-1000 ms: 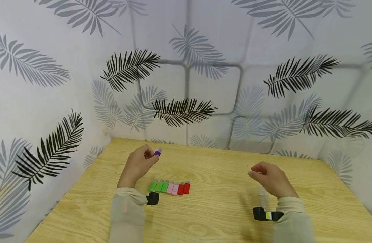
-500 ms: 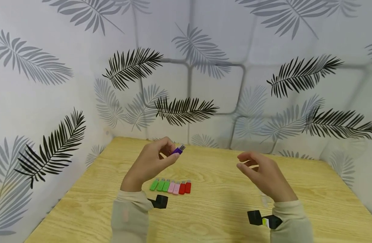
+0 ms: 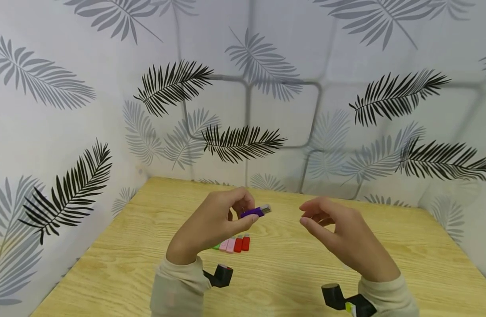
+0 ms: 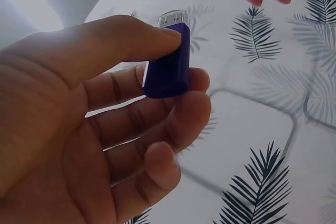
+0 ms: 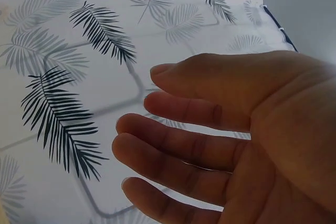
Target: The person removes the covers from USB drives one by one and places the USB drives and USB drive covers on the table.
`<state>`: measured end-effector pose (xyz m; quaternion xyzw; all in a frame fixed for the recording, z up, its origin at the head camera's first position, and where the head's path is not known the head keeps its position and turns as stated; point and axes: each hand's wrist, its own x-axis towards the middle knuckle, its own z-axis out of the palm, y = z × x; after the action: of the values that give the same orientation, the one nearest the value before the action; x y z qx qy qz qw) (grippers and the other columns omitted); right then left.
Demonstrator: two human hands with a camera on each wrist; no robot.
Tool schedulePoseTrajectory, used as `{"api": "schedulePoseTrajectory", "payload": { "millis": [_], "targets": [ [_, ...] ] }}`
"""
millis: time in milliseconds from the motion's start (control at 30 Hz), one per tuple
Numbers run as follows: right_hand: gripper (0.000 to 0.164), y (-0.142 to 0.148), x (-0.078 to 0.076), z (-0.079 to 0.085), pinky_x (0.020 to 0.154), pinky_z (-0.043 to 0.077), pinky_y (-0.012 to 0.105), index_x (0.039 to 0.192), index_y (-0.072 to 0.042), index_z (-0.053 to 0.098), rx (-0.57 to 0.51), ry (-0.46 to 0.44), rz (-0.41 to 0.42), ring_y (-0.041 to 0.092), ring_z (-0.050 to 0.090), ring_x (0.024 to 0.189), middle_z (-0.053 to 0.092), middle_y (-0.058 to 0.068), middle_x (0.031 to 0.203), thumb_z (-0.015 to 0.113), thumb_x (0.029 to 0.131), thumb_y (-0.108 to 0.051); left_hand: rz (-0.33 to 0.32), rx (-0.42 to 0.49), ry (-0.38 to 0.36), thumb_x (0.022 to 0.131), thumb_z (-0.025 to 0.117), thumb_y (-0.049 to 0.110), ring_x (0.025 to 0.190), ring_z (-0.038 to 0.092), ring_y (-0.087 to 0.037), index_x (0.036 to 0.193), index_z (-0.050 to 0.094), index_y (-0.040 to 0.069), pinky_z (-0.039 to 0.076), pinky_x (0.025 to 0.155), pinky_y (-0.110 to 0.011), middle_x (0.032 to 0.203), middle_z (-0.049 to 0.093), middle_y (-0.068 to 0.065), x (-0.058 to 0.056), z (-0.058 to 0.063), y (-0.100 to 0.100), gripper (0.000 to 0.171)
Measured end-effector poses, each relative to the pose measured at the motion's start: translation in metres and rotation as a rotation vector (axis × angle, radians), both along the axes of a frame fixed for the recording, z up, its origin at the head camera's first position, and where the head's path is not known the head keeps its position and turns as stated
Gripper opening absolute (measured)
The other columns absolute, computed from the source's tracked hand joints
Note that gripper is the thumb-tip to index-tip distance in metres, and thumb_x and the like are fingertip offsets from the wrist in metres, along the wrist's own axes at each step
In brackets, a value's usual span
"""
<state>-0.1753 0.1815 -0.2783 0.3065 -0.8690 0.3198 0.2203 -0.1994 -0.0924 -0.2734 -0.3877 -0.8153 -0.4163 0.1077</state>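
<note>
Between thumb and fingers my left hand (image 3: pixel 215 220) pinches a purple USB flash drive (image 3: pixel 252 212) above the table. Its plug end points right; the left wrist view shows what looks like a clear cap over the metal plug. My right hand (image 3: pixel 342 235) hovers to the right of the drive, fingers loosely bent and apart from the thumb, holding nothing. Below and behind the left hand lies a row of flash drives: red ones (image 3: pixel 238 244), pink ones (image 3: pixel 230 245) and a sliver of green (image 3: pixel 216 247). The left hand and wrist hide the other green ones.
The wooden table (image 3: pixel 282 273) reaches back to a wall (image 3: pixel 282 110) with a leaf pattern. A black wrist camera (image 3: pixel 223 275) is strapped to the left wrist, another (image 3: pixel 333 296) to the right. Something small and clear by the right wrist is mostly hidden.
My left hand has moved right with the purple flash drive, now covering the green drives. The drive has tipped flatter. My right hand has moved left, its fingers spreading from the thumb.
</note>
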Motion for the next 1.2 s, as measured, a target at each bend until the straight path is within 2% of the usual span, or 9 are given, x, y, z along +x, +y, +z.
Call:
{"api": "schedulePoseTrajectory", "payload": {
  "millis": [267, 467, 667, 767, 867, 1000, 1100, 1200],
  "targets": [
    [0.020, -0.015, 0.014, 0.007, 0.071, 0.055, 0.028, 0.108, -0.012, 0.065, 0.021, 0.030, 0.078, 0.002, 0.063, 0.080, 0.066, -0.013, 0.093, 0.070, 0.089, -0.010, -0.008, -0.046, 0.015, 0.089, 0.070, 0.014, 0.068, 0.056, -0.004, 0.090, 0.057, 0.019, 0.045, 0.056, -0.023, 0.073, 0.059, 0.012, 0.012, 0.006, 0.010, 0.014],
    [0.018, -0.023, 0.022, 0.011, 0.068, 0.053, 0.025, 0.106, -0.013, 0.066, 0.018, 0.051, 0.140, 0.002, 0.062, 0.080, 0.066, -0.013, 0.092, 0.071, 0.088, -0.011, -0.074, -0.061, 0.029, 0.090, 0.070, 0.014, 0.063, 0.054, -0.004, 0.089, 0.057, 0.018, 0.043, 0.054, -0.022, 0.071, 0.056, 0.010, 0.021, 0.011, 0.017, 0.013],
    [0.008, -0.028, 0.026, 0.011, 0.070, 0.053, 0.025, 0.096, -0.016, 0.068, 0.007, 0.058, 0.209, 0.001, 0.060, 0.078, 0.065, -0.014, 0.090, 0.068, 0.090, -0.011, -0.114, -0.082, 0.065, 0.090, 0.070, 0.013, 0.066, 0.054, -0.002, 0.090, 0.058, 0.016, 0.046, 0.057, -0.020, 0.076, 0.057, 0.010, 0.023, 0.011, 0.025, 0.012],
    [0.006, -0.029, 0.027, 0.011, 0.069, 0.052, 0.024, 0.093, -0.018, 0.067, 0.011, 0.049, 0.206, 0.000, 0.059, 0.076, 0.064, -0.015, 0.087, 0.065, 0.093, -0.012, -0.120, -0.088, 0.091, 0.091, 0.068, 0.014, 0.070, 0.055, -0.002, 0.096, 0.060, 0.015, 0.047, 0.059, -0.020, 0.080, 0.059, 0.010, 0.023, 0.010, 0.029, 0.010],
    [0.011, -0.028, 0.026, 0.011, 0.062, 0.050, 0.021, 0.091, -0.019, 0.065, 0.002, 0.078, 0.195, -0.001, 0.056, 0.069, 0.061, -0.016, 0.081, 0.064, 0.093, -0.009, -0.114, -0.080, 0.124, 0.093, 0.066, 0.016, 0.071, 0.056, -0.001, 0.104, 0.062, 0.014, 0.046, 0.060, -0.018, 0.084, 0.061, 0.010, 0.023, 0.011, 0.033, 0.012],
    [0.016, -0.028, 0.023, 0.011, 0.053, 0.040, 0.014, 0.091, -0.018, 0.063, -0.037, 0.196, 0.172, 0.000, 0.046, 0.060, 0.053, -0.014, 0.075, 0.066, 0.090, -0.003, -0.092, -0.031, 0.169, 0.094, 0.064, 0.015, 0.073, 0.056, -0.002, 0.111, 0.064, 0.014, 0.046, 0.058, -0.018, 0.093, 0.064, 0.008, 0.025, 0.012, 0.037, 0.017],
    [0.017, -0.030, 0.021, 0.012, 0.052, 0.037, 0.012, 0.091, -0.016, 0.063, -0.079, 0.275, 0.137, 0.000, 0.043, 0.058, 0.051, -0.013, 0.073, 0.067, 0.088, 0.000, -0.066, 0.010, 0.206, 0.093, 0.066, 0.013, 0.073, 0.056, -0.002, 0.113, 0.064, 0.014, 0.046, 0.057, -0.017, 0.100, 0.064, 0.007, 0.027, 0.012, 0.040, 0.020],
    [0.018, -0.032, 0.022, 0.013, 0.051, 0.035, 0.012, 0.090, -0.016, 0.062, -0.107, 0.299, 0.104, 0.000, 0.040, 0.056, 0.049, -0.014, 0.071, 0.066, 0.089, 0.001, -0.045, 0.034, 0.244, 0.091, 0.067, 0.011, 0.074, 0.054, -0.001, 0.113, 0.064, 0.014, 0.045, 0.056, -0.016, 0.103, 0.063, 0.009, 0.028, 0.014, 0.040, 0.022]
  ]
}}
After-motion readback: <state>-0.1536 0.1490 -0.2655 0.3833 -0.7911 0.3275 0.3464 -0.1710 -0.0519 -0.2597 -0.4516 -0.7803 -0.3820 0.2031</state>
